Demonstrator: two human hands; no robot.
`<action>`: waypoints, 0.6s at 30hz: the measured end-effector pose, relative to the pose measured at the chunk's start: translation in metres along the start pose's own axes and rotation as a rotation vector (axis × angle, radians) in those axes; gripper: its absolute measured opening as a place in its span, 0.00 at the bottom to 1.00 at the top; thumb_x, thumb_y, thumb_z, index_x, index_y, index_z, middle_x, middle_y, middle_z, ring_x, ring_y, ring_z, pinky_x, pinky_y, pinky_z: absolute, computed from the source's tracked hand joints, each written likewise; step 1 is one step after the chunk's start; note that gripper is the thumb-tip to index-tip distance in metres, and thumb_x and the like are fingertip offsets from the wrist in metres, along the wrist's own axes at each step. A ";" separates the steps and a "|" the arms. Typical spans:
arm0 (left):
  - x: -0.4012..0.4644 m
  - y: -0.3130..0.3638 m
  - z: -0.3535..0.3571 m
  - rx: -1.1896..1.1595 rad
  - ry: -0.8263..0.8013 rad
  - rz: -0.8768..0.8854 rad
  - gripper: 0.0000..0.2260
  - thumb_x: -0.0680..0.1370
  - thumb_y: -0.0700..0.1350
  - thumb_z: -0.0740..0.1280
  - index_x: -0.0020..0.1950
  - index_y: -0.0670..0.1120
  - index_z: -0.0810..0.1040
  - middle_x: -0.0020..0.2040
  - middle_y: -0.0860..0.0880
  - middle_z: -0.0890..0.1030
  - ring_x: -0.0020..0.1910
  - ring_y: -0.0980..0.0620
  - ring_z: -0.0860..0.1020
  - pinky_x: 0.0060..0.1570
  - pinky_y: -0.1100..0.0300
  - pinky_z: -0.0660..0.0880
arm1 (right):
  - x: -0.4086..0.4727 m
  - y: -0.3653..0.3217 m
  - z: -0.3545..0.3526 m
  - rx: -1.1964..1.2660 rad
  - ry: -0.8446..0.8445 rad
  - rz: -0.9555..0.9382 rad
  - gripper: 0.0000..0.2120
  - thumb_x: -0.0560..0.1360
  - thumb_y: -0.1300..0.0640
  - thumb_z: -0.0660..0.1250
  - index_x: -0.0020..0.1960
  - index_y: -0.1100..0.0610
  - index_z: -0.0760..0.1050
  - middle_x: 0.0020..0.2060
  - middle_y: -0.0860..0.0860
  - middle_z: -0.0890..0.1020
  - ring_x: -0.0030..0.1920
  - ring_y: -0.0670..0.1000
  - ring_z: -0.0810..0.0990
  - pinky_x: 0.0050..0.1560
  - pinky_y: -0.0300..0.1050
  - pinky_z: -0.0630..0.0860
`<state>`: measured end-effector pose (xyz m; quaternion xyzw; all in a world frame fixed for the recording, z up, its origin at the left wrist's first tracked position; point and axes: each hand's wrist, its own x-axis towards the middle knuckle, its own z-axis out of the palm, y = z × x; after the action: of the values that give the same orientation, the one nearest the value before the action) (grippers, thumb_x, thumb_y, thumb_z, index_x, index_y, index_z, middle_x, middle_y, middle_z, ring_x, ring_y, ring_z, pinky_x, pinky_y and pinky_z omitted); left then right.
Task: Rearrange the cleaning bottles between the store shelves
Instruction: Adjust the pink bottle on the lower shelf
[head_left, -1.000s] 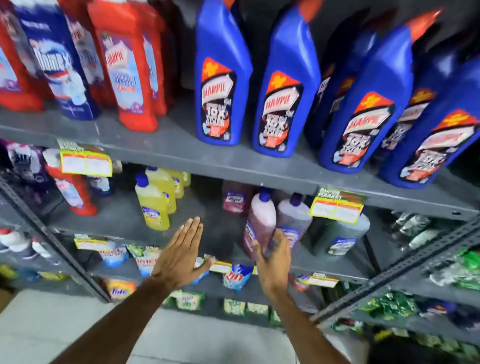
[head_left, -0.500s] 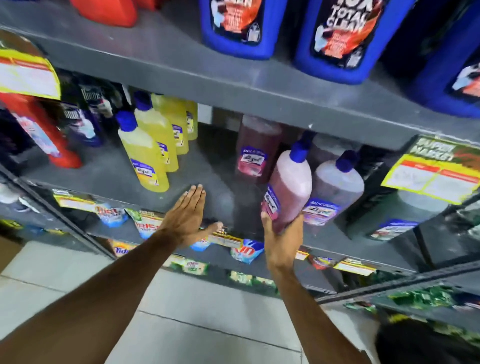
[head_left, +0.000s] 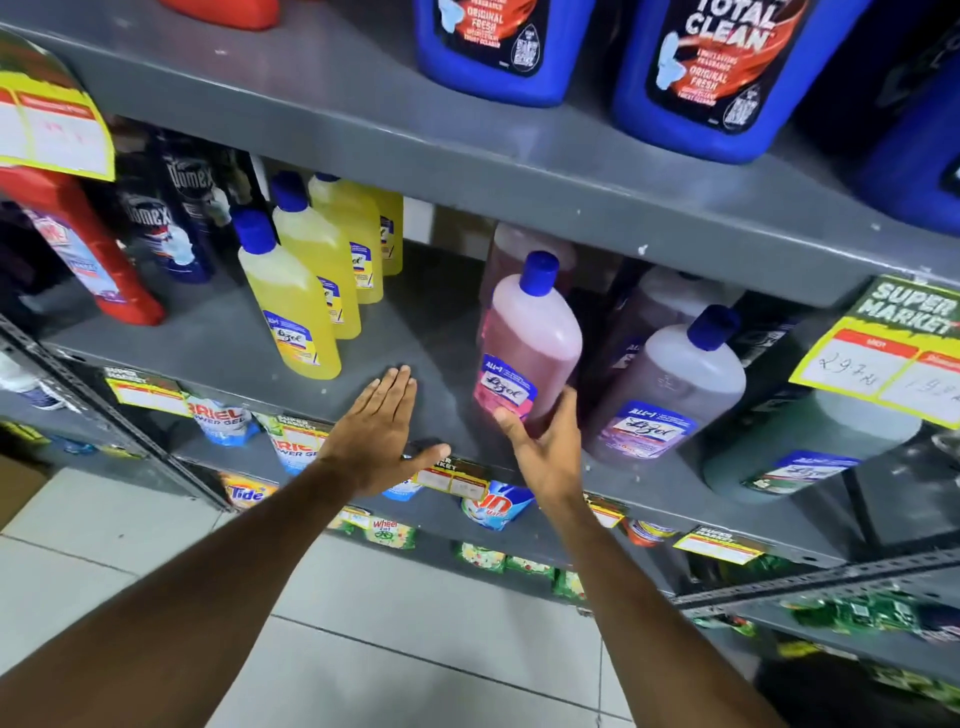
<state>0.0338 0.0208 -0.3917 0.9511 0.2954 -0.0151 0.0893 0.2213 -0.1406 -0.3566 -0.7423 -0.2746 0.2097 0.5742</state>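
On the middle shelf (head_left: 395, 332), right hand (head_left: 545, 452) grips pink bottle (head_left: 524, 348)

Four yellow bottles (head_left: 291, 306) stood in a row just beyond the flat left hand (head_left: 382, 431), with two dark bottles (head_left: 156, 228) and one red bottle (head_left: 83, 249) further to its left. The right hand (head_left: 545, 452) touched one pink bottle (head_left: 524, 343); a second pink bottle (head_left: 514, 249) stood behind it, and two lavender bottles (head_left: 670, 384) and one green bottle (head_left: 810, 441) lay to its right. Above both hands, two blue bottles (head_left: 727, 73) showed plainly, with the edge of a third at the right.
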 end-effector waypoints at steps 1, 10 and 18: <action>-0.001 0.001 0.000 -0.006 0.001 0.000 0.54 0.74 0.79 0.43 0.84 0.38 0.43 0.86 0.39 0.45 0.85 0.43 0.44 0.83 0.51 0.42 | 0.004 0.001 0.001 0.017 -0.028 -0.008 0.30 0.73 0.47 0.81 0.68 0.47 0.69 0.59 0.44 0.85 0.57 0.39 0.85 0.54 0.34 0.82; -0.001 0.001 0.001 -0.001 0.030 0.010 0.53 0.75 0.78 0.43 0.84 0.38 0.45 0.86 0.38 0.47 0.85 0.42 0.46 0.84 0.47 0.48 | 0.024 0.014 0.002 0.015 -0.114 0.004 0.32 0.71 0.51 0.83 0.69 0.48 0.71 0.59 0.46 0.85 0.58 0.42 0.86 0.60 0.44 0.84; 0.000 -0.001 0.004 0.012 0.038 0.009 0.52 0.76 0.78 0.46 0.84 0.38 0.46 0.86 0.38 0.48 0.85 0.42 0.47 0.83 0.48 0.47 | 0.037 0.016 -0.001 0.005 -0.158 -0.040 0.28 0.72 0.56 0.82 0.67 0.48 0.74 0.54 0.36 0.87 0.58 0.41 0.86 0.55 0.36 0.83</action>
<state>0.0337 0.0210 -0.3960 0.9531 0.2925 0.0018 0.0779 0.2525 -0.1208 -0.3713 -0.7164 -0.3333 0.2570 0.5565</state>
